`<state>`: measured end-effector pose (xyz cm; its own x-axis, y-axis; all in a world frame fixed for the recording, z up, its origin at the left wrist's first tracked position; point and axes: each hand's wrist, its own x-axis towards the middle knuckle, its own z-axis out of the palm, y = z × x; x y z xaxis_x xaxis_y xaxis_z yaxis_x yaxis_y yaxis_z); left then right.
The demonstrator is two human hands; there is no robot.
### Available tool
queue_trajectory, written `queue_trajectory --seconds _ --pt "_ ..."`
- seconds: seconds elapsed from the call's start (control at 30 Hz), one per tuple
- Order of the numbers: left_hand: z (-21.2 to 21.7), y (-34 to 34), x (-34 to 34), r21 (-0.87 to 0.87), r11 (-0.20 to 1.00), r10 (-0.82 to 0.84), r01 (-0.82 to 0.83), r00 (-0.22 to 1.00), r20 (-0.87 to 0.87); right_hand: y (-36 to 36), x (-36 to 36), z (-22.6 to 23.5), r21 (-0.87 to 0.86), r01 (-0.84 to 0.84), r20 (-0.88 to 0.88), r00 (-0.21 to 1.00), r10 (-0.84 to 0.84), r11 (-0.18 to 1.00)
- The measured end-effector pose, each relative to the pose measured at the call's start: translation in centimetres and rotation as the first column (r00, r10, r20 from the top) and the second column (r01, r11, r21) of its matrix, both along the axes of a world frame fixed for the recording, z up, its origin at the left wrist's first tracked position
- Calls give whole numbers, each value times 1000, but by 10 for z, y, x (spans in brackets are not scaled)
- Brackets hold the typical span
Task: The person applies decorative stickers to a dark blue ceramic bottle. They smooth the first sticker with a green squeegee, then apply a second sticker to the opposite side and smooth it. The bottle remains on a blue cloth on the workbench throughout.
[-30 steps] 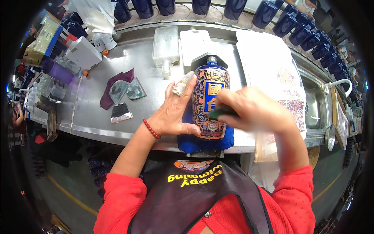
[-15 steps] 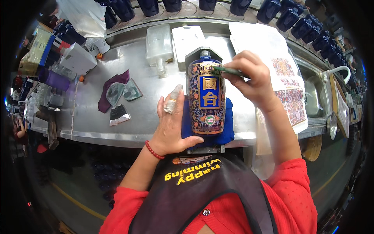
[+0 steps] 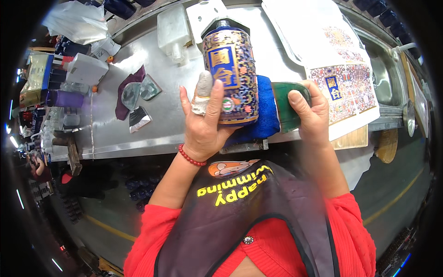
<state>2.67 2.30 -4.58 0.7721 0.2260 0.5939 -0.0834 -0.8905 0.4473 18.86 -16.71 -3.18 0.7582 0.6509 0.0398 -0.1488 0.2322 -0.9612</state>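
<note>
Away from the bottle had moved the green scraper, pinched in the narrow grip of the right hand; the left hand cradled the bottle's lower end over the table. Slack there could have let it slip.

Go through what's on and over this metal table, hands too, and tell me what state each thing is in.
Patterned blue bottle: front label showing, steadied by the left hand
Left hand: fingers against the bottle, one finger wrapped
Right hand: closed on the green scraper
Green scraper: pinched between thumb and fingers
Blue cloth: bunched beside the bottle
Clear bottle: lying down, neck toward the person
Printed label sheets: spread flat
Purple cloth: crumpled
</note>
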Motion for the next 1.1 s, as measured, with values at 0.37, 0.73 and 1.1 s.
queue_trajectory --seconds 0.37,0.73,1.1 --pt "25 -14 -4 456 890 90 -10 984 -154 -10 -2 -6 -11 -21 -65 998 20 1000" --pt "37 -23 4 385 923 74 16 973 -219 -7 1 -10 79 6 -202 979 11 997" --pt "7 -7 -6 225 974 62 -29 988 -140 45 -26 22 -82 40 284 959 -15 996"
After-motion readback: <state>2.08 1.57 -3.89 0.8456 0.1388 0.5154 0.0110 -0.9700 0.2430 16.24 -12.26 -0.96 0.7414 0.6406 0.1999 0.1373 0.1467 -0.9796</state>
